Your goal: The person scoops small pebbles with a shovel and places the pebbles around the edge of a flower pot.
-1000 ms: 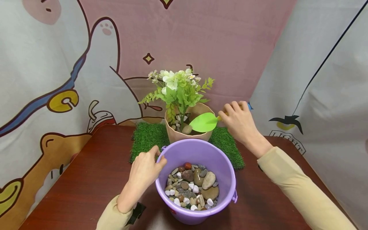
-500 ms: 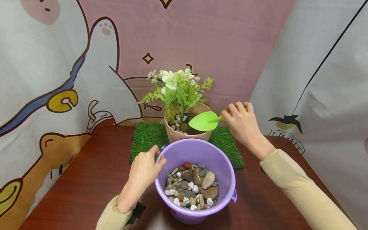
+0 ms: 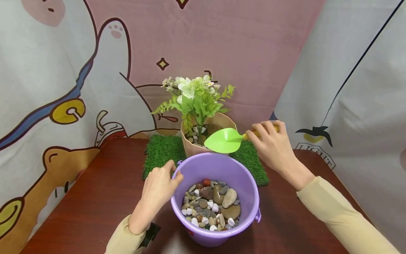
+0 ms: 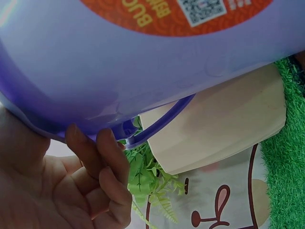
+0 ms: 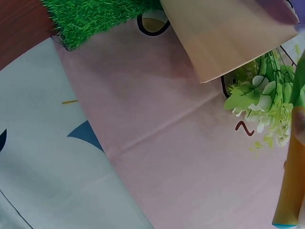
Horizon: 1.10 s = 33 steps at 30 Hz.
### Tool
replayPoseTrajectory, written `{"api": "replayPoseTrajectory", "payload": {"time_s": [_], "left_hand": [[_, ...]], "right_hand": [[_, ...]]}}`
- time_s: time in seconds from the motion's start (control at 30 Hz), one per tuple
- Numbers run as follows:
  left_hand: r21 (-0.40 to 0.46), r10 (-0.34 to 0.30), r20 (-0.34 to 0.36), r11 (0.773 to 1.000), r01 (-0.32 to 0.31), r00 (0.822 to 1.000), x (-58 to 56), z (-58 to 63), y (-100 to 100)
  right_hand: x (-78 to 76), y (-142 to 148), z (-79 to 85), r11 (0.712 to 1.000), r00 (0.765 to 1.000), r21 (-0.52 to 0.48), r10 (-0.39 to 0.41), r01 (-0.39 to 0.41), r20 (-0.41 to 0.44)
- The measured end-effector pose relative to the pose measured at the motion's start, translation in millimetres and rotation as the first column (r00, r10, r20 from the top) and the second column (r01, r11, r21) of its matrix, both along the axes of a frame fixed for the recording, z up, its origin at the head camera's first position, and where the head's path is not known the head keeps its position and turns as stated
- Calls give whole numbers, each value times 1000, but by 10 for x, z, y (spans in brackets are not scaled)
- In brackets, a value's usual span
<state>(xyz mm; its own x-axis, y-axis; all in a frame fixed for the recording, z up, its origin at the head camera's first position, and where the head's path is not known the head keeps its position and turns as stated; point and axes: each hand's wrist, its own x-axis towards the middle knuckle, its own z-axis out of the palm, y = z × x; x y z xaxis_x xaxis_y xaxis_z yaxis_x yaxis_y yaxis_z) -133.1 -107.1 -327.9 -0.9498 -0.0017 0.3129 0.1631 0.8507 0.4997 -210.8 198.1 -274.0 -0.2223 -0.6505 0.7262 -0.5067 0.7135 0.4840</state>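
Head view, table: reddish-brown, under everything round both grips.
Grass mat: beyond the left grip, beneath the pot.
Purple bucket: between the two grips, nearer the body than the trowel.
Pot with flowers: past the bucket, left of the right grip.
Right hand: fingers wrapped round the trowel's yellow handle.
Left hand: pinches the bucket's rim; how firmly, I cannot tell.
Green trowel: juts left from the right grip, blade before the pot's near rim. Carrying it well, I judge, means a level blade, a slow wrist, clearance over both rims, and the left hand steadying the bucket.
Stones: inside the bucket, right of the left grip.
Blade, against half a second ago: lower and nearer the bucket, with the right hand; the left hand has stayed put.
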Motion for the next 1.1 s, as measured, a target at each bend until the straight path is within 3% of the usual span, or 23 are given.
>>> {"api": "replayPoseTrajectory", "payload": {"time_s": [0.2, 0.5, 0.7, 0.83, 0.97, 1.1], "left_hand": [[2, -2, -17, 1000, 2, 1000, 2, -2, -4], [5, -6, -7, 1000, 6, 1000, 4, -3, -2], [0, -4, -15, 1000, 4, 1000, 1, -1, -1], [2, -3, -11, 1000, 3, 1000, 2, -1, -1], [2, -3, -9, 1000, 3, 1000, 3, 0, -2], [1, -3, -5, 1000, 3, 1000, 4, 1, -2]], "right_hand": [[102, -68, 14, 991, 993, 86, 104, -99, -62], [254, -265, -9, 939, 963, 282, 241, -199, -124], [341, -329, -31, 897, 962, 404, 247, -180, -121], [392, -345, -62, 846, 967, 516, 224, -133, -118], [430, -377, -105, 803, 970, 579, 230, -141, -81], [450, -419, -151, 779, 966, 604, 254, -170, -56]]}}
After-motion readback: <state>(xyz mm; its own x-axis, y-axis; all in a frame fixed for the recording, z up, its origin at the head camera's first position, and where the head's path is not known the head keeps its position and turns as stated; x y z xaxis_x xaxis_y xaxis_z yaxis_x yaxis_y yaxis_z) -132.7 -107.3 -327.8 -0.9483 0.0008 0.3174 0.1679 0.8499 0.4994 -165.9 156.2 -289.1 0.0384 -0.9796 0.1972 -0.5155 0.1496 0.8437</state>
